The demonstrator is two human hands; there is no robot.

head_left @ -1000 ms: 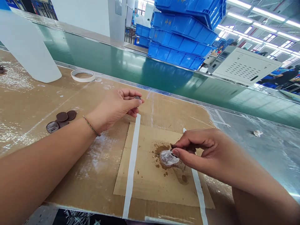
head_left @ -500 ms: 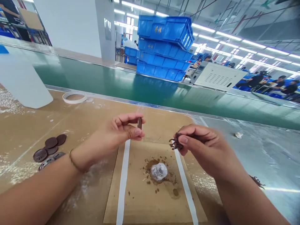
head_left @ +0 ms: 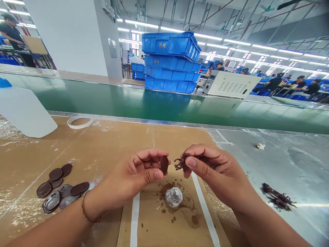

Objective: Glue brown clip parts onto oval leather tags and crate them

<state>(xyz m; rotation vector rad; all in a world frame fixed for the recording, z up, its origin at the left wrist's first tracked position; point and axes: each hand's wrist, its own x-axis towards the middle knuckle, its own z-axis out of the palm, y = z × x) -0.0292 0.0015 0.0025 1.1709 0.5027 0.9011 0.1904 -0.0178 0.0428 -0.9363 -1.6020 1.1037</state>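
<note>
My left hand (head_left: 144,168) pinches a brown oval disc (head_left: 163,165) on edge between thumb and fingers, its flat face turned toward the right. Opposite it, my right hand (head_left: 210,168) grips a dark brown piece with several thin, curled, branching prongs (head_left: 181,162), which point left at the disc. A small gap separates the two pieces. Below them a small clear glass jar (head_left: 174,197) stands on a cardboard sheet (head_left: 154,226) spotted with brown stains. More brown oval discs (head_left: 56,174) lie in a loose group left of my left wrist.
Dark branching pieces (head_left: 278,196) lie in a pile at right. A white jug (head_left: 28,113) and a tape roll (head_left: 80,121) stand at left. Beyond runs a green conveyor belt (head_left: 108,101), with stacked blue crates (head_left: 171,65) and a pale metal box (head_left: 231,84) behind it.
Both hands have come closer together and lower in the view, bringing the disc and the pronged piece nearer each other. The disc has turned to show more of its face. The camera view has shifted.
</note>
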